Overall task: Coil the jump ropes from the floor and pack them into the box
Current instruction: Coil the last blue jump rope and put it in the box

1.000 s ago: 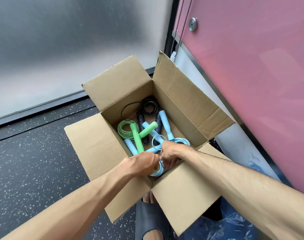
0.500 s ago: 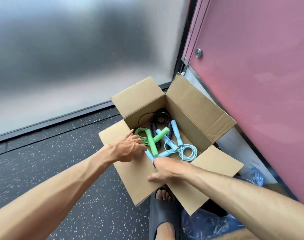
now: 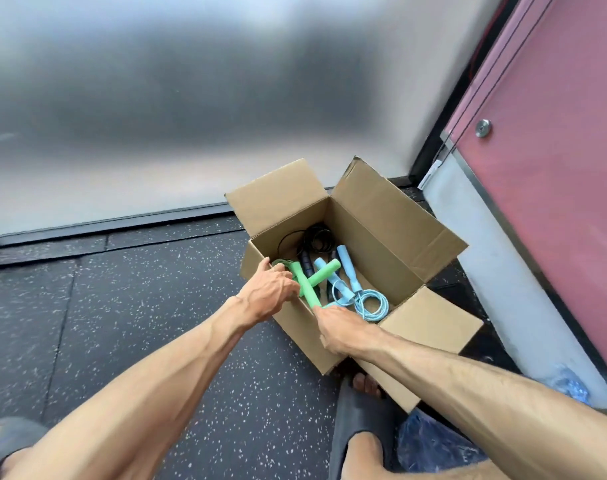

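One open cardboard box (image 3: 392,220), three coiled jump ropes (image 3: 347,271) inside, green rope (image 3: 309,289), black rope (image 3: 317,237), blue rope (image 3: 371,304), left hand (image 3: 267,289) at rim, grip unclear, right hand (image 3: 343,327) flat on flap.

Open box (image 3: 392,220) on speckled floor (image 3: 122,306); green rope (image 3: 307,289), blue rope (image 3: 371,304), black rope (image 3: 317,239) inside; left hand (image 3: 271,289) grips its left rim; right hand (image 3: 338,329) rests on the near rim (fingertips hidden).
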A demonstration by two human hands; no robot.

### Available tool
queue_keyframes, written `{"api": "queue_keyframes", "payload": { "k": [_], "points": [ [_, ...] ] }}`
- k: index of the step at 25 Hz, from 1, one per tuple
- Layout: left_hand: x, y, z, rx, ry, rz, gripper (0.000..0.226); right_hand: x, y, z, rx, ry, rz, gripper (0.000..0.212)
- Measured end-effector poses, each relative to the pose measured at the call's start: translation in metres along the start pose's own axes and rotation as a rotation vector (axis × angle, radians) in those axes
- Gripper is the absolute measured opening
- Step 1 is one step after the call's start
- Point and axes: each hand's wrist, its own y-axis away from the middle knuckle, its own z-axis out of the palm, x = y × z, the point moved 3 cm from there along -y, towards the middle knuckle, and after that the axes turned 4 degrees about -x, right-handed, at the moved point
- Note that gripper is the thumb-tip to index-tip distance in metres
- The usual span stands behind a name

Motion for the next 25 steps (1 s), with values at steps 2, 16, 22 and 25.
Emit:
{"api": "queue_keyframes", "payload": {
  "k": [2,16,22,25],
  "points": [
    [-0.020,0.032,0.008,0.048,0.034,-0.068,0.013,-0.026,-0.009,0.000,0.012,0.072,-0.051,0.025],
    [-0.002,0.222,0.095,0.127,0.421,-0.493,0.025,-0.138,-0.002,0.054,-0.037,0.627,-0.340,0.028],
    [-0.004,0.243,0.101,0.083,0.351,-0.513,0.032,-0.117,0.000,0.061,-0.088,0.374,-0.278,0.029],
    [-0.047,0.275,0.092,0.341,0.399,-0.879,0.047,-0.089,0.000,0.026,0.351,0.195,-0.135,0.030]
  ]
}}
